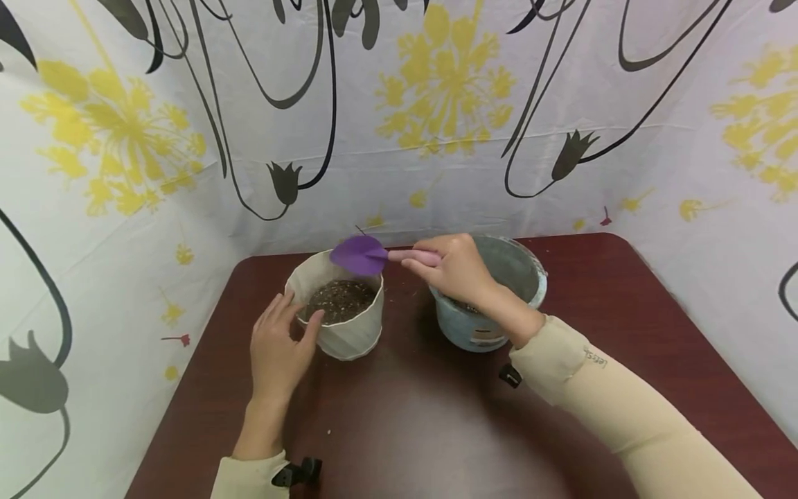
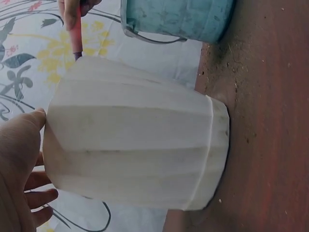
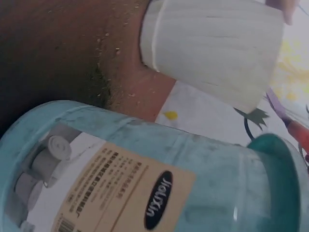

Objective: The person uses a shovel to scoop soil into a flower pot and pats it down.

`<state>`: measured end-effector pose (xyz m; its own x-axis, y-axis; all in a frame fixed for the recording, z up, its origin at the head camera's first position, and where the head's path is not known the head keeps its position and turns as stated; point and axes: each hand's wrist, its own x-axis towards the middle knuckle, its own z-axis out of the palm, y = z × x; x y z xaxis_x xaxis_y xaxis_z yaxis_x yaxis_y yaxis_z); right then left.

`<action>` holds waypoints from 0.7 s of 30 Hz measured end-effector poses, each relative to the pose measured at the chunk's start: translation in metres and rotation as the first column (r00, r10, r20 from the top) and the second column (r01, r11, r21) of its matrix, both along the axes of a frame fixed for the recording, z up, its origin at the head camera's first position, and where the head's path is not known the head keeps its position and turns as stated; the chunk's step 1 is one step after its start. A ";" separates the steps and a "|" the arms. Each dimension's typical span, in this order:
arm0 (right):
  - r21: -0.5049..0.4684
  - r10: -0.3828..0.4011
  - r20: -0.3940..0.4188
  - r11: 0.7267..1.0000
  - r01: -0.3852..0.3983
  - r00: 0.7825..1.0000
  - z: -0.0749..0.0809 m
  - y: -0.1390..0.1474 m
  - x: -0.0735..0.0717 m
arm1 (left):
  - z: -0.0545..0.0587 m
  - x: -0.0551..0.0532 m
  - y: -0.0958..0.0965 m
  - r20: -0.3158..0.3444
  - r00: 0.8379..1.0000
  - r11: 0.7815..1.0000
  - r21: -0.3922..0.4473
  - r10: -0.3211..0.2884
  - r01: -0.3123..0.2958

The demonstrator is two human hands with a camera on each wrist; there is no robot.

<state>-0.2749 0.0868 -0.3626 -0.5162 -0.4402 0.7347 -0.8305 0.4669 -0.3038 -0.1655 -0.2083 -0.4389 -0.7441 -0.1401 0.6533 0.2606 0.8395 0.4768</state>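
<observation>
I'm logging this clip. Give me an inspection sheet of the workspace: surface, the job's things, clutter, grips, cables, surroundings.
Surface: glossy red-brown table, reflecting light in front.
Job's things: white pot upright, holding dark soil; blue bucket to its right in the head view; trowel with purple blade at the white pot's opening.
Clutter: loose crumbs between white pot and blue bucket.
Grips: left grip touches the white pot's rim; right grip holds the trowel's pink handle.
Cables: nothing seen.
Surroundings: white cloth with yellow and grey flowers, behind and at both sides.
</observation>
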 end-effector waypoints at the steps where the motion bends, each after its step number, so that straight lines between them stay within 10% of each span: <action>1: -0.031 -0.016 0.041 0.999 0.017 0.999 0.002 0.002 0.000 | 0.001 -0.001 0.001 -0.007 1.000 1.000 -0.007 -0.008 0.008; 7: -0.141 -0.098 0.259 0.980 0.138 0.961 0.012 0.020 0.003 | 0.009 -0.012 0.015 -0.074 0.994 0.996 -0.029 -0.082 0.080; 14: -0.157 -0.128 0.322 0.970 0.186 0.938 0.014 0.047 0.009 | 0.018 -0.019 0.037 -0.040 0.985 0.985 -0.030 -0.169 0.168; 21: -0.100 -0.255 0.428 0.940 0.325 0.867 0.017 0.081 0.014 | 0.027 -0.027 0.067 -0.032 0.970 0.971 0.005 -0.240 0.240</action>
